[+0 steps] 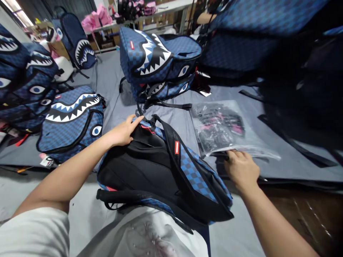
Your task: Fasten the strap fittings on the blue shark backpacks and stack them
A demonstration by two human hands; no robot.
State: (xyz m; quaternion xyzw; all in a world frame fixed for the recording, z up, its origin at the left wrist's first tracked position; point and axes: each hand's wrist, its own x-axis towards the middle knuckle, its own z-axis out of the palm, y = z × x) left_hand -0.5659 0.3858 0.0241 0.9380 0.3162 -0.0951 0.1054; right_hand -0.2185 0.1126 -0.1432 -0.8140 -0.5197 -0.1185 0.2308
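Note:
A blue-and-black checkered backpack lies tilted against my body, its black padded back and shoulder straps facing up. My left hand grips its top edge near the carry handle, thumb and fingers around the fabric. To the right of the backpack, my right hand is closed at the table's front edge, just below a clear plastic bag with black and pink items inside. Dark strap-like material shows by its fingers, but what they hold is hidden.
Two shark-face backpacks lie stacked behind. Another shark-face backpack and a pile of backpacks stand at the left. Large dark backpacks fill the upper right, blurred. Grey cloth covers the table. A person's arm shows at the back.

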